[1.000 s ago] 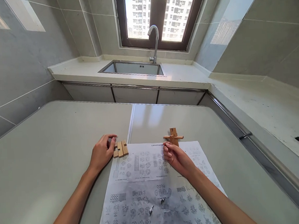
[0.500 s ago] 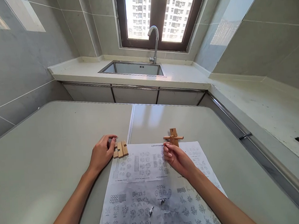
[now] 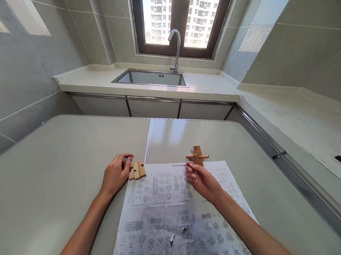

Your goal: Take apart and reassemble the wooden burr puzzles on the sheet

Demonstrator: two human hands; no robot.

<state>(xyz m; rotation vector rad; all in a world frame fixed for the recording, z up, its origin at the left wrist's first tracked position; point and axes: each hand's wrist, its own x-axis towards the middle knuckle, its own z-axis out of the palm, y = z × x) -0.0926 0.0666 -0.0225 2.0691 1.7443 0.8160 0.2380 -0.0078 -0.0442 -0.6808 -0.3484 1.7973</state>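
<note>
My left hand (image 3: 115,174) rests on the table beside several notched wooden puzzle pieces (image 3: 137,170), which lie side by side at the upper left corner of a printed sheet (image 3: 160,208). Its fingers are loosely bent and apart, with the thumb by the nearest piece. Just past the sheet's top edge is a crossed wooden puzzle assembly (image 3: 197,155), with a dark mark on its upper end and a thin bar across it. My right hand (image 3: 201,179) lies over the sheet below this assembly, fingers curled in towards the thumb; nothing shows between them.
The pale table (image 3: 61,167) has a seam (image 3: 150,140) down its middle. Beyond it are a white counter (image 3: 90,80), a sink (image 3: 153,78) and a tall tap (image 3: 178,47) under a window. A metal rail (image 3: 262,138) runs along the right side.
</note>
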